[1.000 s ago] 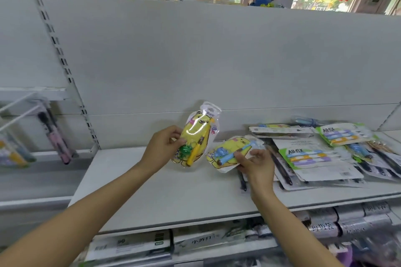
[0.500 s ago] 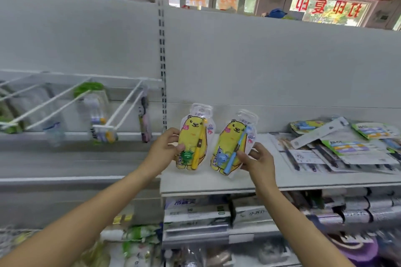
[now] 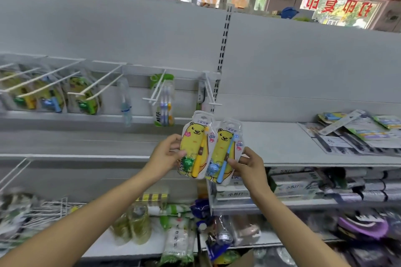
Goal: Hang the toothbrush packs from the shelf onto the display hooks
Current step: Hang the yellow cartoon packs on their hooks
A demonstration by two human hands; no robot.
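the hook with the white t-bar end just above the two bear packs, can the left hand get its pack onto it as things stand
Probably yes. The left hand holds the yellow-brush pack upright just below that hook, whose front end looks bare, with nothing visibly between them. The right hand holds the blue-brush pack alongside.

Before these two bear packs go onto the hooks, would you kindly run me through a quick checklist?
1. Left hand grips the yellow bear pack with the yellow toothbrush: ok.
2. Right hand grips the yellow bear pack with the blue toothbrush: ok.
3. Both packs upright, hang tabs on top: ok.
4. Packs overlap at their edges; separate first: not ok.
5. White wire hook above the packs has free length: ok.
6. Hang holes unblocked: cannot tell.
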